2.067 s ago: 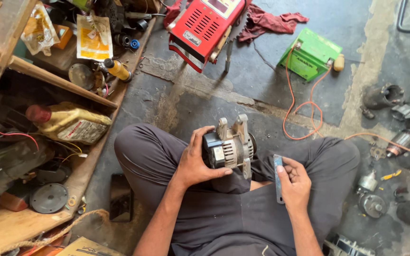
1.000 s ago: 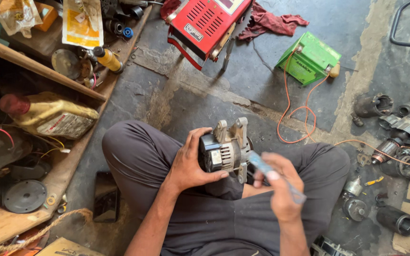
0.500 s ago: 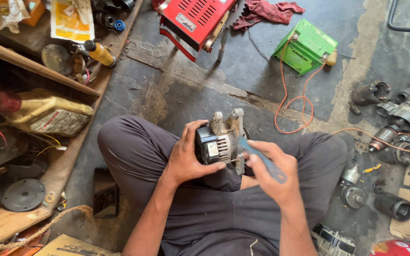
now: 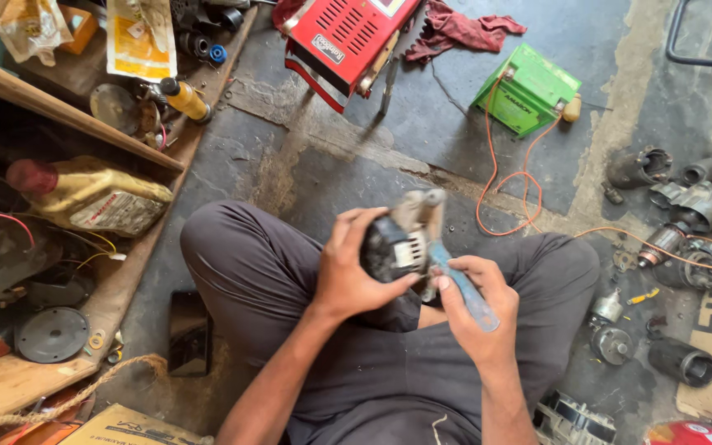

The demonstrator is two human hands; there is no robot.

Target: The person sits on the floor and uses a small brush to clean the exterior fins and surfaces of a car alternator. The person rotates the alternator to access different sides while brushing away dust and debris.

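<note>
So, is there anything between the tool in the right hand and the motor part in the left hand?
Nothing visible. The right hand holds the blue-handled tool with its tip directly against the alternator, which the left hand grips above the lap.

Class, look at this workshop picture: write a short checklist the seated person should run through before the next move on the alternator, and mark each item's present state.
1. Left hand has a firm grip on the alternator: ok.
2. Right hand holds the blue-handled tool: ok.
3. Tool tip seated on the alternator: cannot tell, it is hidden.
4. Alternator held above the lap, off the floor: ok.
5. Orange wire from the green battery lies apart from both hands: ok.
</note>
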